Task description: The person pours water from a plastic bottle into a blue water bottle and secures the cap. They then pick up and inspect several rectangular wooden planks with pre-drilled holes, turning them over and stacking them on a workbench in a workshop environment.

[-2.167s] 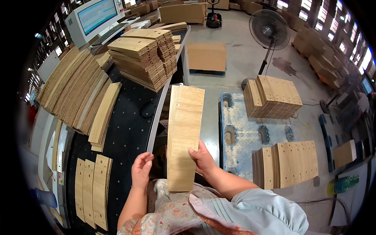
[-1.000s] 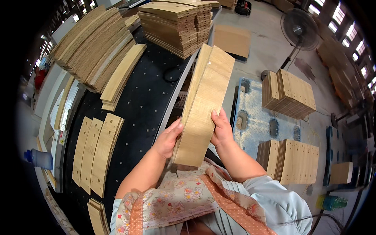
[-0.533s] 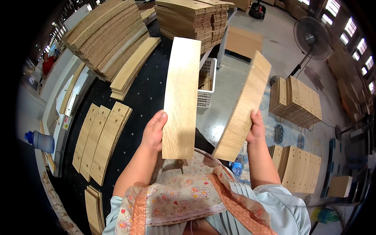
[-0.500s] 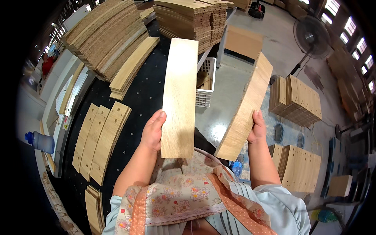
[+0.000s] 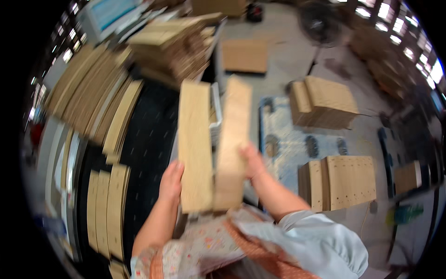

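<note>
Two long, pale wood-grain boards stand nearly side by side in front of me. My left hand [image 5: 171, 182] grips the left board [image 5: 195, 144] by its outer edge, thumb on the near face. My right hand [image 5: 253, 160] is closed on the outer edge of the right board [image 5: 232, 139], which leans slightly and is blurred. The boards' lower ends come close together above my floral apron [image 5: 204, 242]; whether they touch I cannot tell. The fingers behind both boards are hidden.
A black table [image 5: 151, 121] on my left carries three drilled boards [image 5: 108, 209] and a large board stack [image 5: 76, 88]. Drilled-board stacks [image 5: 350, 181] stand on a blue pallet [image 5: 290, 135] at right. A white crate [image 5: 215, 109] sits behind the held boards; a fan [image 5: 319, 23] stands farther back.
My right hand has swung its board leftward and more upright, close to the left one. The left board has shifted slightly left and down. My view has turned to the right.
</note>
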`<move>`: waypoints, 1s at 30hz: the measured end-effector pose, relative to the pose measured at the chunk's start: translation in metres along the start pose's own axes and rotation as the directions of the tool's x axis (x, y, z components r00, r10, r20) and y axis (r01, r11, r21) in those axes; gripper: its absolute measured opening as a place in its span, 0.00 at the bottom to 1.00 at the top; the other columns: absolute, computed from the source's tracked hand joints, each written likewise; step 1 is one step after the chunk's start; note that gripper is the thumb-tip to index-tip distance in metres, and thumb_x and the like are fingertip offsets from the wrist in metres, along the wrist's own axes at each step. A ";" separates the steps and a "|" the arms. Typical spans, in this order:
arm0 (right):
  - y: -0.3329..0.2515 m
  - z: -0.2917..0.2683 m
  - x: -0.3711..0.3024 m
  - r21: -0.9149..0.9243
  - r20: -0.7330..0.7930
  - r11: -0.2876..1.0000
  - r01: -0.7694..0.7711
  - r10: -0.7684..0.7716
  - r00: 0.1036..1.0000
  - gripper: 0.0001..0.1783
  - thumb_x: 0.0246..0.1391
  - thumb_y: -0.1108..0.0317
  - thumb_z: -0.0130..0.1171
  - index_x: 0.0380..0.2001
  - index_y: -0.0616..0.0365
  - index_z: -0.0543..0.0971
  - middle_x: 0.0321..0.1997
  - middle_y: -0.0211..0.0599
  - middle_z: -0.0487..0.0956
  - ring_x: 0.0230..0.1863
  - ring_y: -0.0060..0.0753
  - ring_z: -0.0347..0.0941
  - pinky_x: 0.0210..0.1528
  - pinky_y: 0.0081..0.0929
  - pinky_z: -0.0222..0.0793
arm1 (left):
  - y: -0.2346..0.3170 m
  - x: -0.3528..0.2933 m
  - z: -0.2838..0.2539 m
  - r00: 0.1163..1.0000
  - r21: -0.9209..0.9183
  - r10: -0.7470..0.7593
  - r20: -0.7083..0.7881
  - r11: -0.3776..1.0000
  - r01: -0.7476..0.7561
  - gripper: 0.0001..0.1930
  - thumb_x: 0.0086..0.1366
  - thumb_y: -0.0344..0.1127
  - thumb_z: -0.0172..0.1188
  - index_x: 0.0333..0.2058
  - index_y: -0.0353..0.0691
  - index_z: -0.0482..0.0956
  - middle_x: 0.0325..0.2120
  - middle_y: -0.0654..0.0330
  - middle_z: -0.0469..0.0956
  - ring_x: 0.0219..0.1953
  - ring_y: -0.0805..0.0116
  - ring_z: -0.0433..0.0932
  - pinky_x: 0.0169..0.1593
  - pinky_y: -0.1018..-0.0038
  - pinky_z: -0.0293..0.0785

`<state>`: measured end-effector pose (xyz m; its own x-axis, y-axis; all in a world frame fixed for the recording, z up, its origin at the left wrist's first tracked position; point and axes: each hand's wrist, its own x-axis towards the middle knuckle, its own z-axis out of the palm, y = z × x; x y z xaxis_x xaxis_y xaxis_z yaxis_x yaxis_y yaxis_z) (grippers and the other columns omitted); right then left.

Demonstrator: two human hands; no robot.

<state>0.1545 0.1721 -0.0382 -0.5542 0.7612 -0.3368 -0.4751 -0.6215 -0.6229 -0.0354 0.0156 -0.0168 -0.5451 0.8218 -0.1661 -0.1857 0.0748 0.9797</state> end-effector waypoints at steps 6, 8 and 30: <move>0.040 -0.022 0.028 0.165 0.150 0.980 -0.113 0.089 0.985 0.25 0.57 0.73 0.52 0.58 0.51 0.62 0.55 0.39 0.70 0.54 0.40 0.69 0.51 0.44 0.71 | 0.002 0.017 0.041 0.990 0.011 -0.006 0.139 1.000 0.005 0.14 0.68 0.36 0.46 0.44 0.31 0.71 0.40 0.56 0.76 0.41 0.66 0.75 0.46 0.71 0.71; 0.031 -0.027 0.019 0.277 0.183 0.952 -0.128 0.078 0.980 0.26 0.57 0.72 0.53 0.58 0.50 0.62 0.55 0.39 0.70 0.56 0.41 0.68 0.53 0.46 0.69 | -0.002 0.032 0.052 0.981 0.073 -0.010 0.196 0.997 -0.004 0.14 0.67 0.36 0.46 0.44 0.30 0.71 0.39 0.54 0.77 0.40 0.65 0.76 0.46 0.70 0.71; 0.040 -0.041 0.013 0.307 0.153 0.946 -0.109 0.064 0.986 0.27 0.56 0.75 0.52 0.59 0.54 0.61 0.56 0.41 0.69 0.58 0.44 0.66 0.57 0.46 0.65 | -0.011 0.022 0.039 0.813 0.005 -0.373 0.448 0.910 0.415 0.31 0.50 0.16 0.56 0.55 0.33 0.63 0.44 0.48 0.76 0.42 0.54 0.79 0.44 0.61 0.78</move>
<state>0.1564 0.1646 -0.0960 -0.6812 0.6829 -0.2640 -0.5987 -0.7271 -0.3360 -0.0134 0.0548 -0.0266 -0.0080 0.8929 -0.4501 -0.3910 0.4115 0.8233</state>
